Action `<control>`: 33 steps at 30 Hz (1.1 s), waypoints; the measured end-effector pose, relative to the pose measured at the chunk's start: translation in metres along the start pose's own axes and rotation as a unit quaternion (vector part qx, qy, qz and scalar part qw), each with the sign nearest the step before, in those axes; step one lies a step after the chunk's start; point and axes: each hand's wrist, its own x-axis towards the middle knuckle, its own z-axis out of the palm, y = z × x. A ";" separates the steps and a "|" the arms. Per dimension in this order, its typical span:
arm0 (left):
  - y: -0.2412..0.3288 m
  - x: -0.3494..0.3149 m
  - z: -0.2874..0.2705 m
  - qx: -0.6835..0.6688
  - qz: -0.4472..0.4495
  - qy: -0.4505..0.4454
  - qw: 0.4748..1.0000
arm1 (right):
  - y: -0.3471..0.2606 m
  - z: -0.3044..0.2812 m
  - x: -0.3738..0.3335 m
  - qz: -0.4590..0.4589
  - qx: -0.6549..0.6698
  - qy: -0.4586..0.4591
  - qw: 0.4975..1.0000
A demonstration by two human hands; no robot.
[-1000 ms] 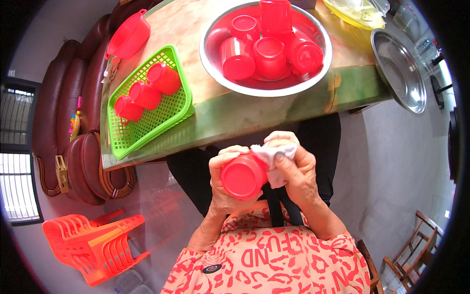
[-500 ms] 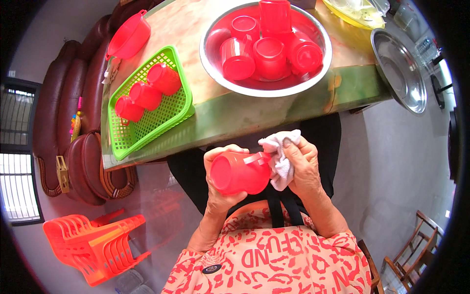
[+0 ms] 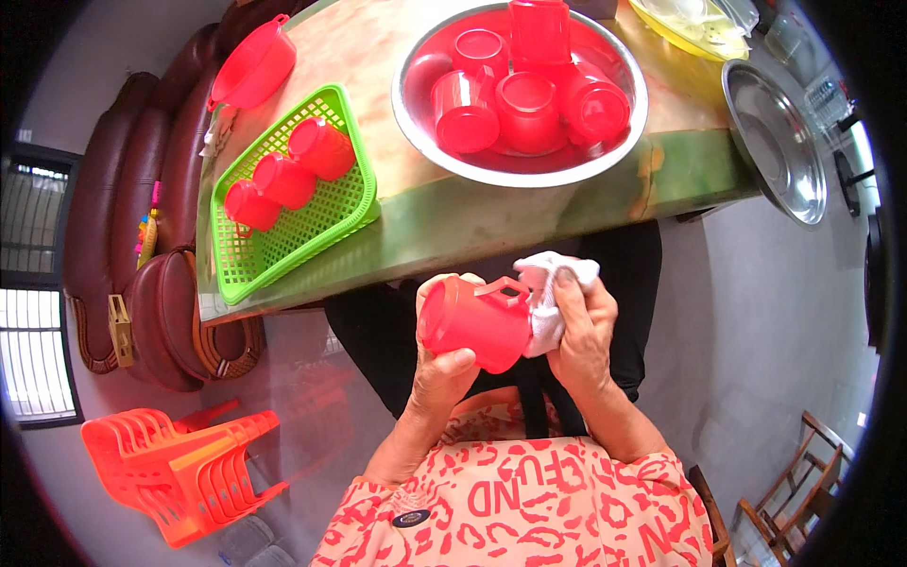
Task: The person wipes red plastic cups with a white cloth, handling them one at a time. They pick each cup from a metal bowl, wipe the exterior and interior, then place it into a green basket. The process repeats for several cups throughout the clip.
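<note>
Over my lap, my left hand [image 3: 442, 364] is wrapped round a red plastic mug [image 3: 482, 326], which lies tilted on its side with its handle upward and its base toward the left. A white cloth [image 3: 546, 293] is bunched in my right hand [image 3: 584, 326], pressed at the mug's rim end. On the table, a green basket [image 3: 364, 203] holds three red mugs [image 3: 285, 180] in a row. A steel basin [image 3: 444, 161] beyond my hands contains several more red mugs [image 3: 527, 111], heaped together.
A red plastic bowl [image 3: 255, 61] sits at the table's far left, and a yellow basket [image 3: 675, 33] at its far right. An empty steel basin [image 3: 777, 142] leans over the right edge. Orange plastic stools [image 3: 184, 463] stand on the floor at left, below a brown leather sofa [image 3: 142, 189].
The mug has turned a little and shifted slightly right, its handle now standing higher. The cloth has moved closer against the rim. Both hands keep their hold.
</note>
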 end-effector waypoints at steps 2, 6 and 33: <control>0.000 0.000 0.002 0.019 0.013 0.015 1.000 | -0.009 -0.003 -0.010 -0.096 -0.099 -0.025 0.990; -0.004 -0.002 0.000 0.044 0.039 0.031 0.998 | -0.010 -0.005 -0.008 -0.334 -0.442 -0.175 0.814; -0.002 -0.006 -0.008 0.027 0.050 0.044 0.997 | -0.009 -0.004 -0.019 -0.317 -0.504 -0.237 0.768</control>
